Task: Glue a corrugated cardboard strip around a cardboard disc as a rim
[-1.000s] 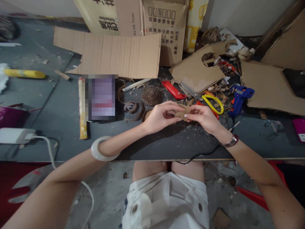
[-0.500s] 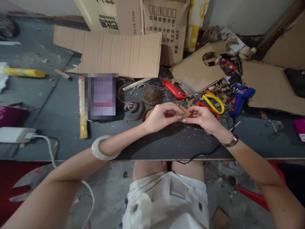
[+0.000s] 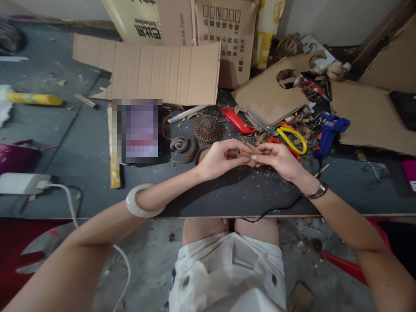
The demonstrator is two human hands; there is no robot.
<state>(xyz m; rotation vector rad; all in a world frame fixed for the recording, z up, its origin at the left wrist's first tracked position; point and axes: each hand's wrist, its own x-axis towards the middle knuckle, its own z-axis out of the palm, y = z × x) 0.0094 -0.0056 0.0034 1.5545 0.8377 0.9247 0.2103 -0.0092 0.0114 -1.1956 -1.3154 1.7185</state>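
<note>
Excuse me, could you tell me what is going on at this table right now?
A person is pinching a small piece of cardboard between the left hand and right hand. They are working above a dark table strewn with cardboard scraps. Yellow-handled scissors and a blue glue gun lie just beyond the right hand.
</note>
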